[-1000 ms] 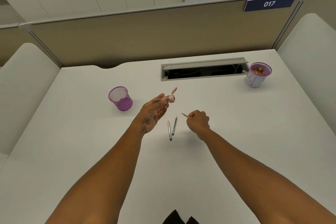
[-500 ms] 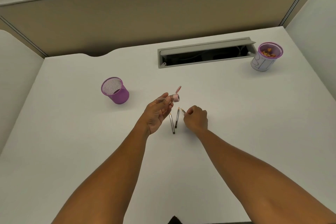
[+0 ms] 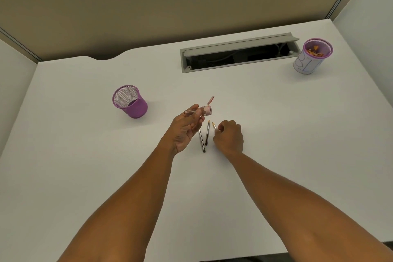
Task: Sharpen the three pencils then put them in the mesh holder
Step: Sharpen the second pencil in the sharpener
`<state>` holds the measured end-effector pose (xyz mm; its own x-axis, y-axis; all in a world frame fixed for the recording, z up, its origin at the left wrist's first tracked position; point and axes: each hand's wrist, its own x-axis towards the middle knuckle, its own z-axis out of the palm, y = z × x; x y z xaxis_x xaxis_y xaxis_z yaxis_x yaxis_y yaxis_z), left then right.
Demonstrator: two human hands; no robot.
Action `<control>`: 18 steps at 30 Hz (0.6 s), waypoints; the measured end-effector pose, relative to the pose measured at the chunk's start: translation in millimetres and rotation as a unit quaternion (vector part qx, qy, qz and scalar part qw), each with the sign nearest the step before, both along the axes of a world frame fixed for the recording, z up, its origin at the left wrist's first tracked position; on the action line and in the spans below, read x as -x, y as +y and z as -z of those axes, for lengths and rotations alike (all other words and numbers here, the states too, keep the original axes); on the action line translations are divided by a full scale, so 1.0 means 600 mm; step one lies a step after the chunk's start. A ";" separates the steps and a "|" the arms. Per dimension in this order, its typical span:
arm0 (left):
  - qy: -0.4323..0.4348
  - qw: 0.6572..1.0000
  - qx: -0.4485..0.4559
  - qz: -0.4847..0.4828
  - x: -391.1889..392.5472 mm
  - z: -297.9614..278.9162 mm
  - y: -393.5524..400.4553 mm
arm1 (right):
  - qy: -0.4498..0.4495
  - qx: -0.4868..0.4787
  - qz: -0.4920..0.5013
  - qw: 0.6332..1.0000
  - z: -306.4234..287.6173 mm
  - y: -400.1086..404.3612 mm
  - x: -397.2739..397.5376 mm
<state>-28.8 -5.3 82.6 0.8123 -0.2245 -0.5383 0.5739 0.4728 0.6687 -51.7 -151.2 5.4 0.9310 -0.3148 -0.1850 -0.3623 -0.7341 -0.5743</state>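
My left hand holds a pink pencil sharpener with a clear tube body and an open flip lid, raised above the white desk. My right hand is curled around a pencil; only its pointed tip shows past the fingers, aimed at the sharpener. Two more pencils lie side by side on the desk between my hands, one partly under my left fingers and one to its right. The purple mesh holder stands upright to the left, with nothing visible inside.
A second purple-rimmed cup wrapped in white paper holds orange shavings at the back right. An open grey cable slot runs along the desk's rear. Beige partition walls enclose the desk at the back and sides.
The camera tilted downward. My right hand with its pencil moved slightly left toward the sharpener; my left hand kept the sharpener raised.
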 end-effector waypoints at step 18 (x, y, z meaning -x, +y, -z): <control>0.001 1.000 0.003 -0.005 -0.007 0.002 0.014 | 0.072 0.037 -0.028 0.996 -0.030 0.049 -0.013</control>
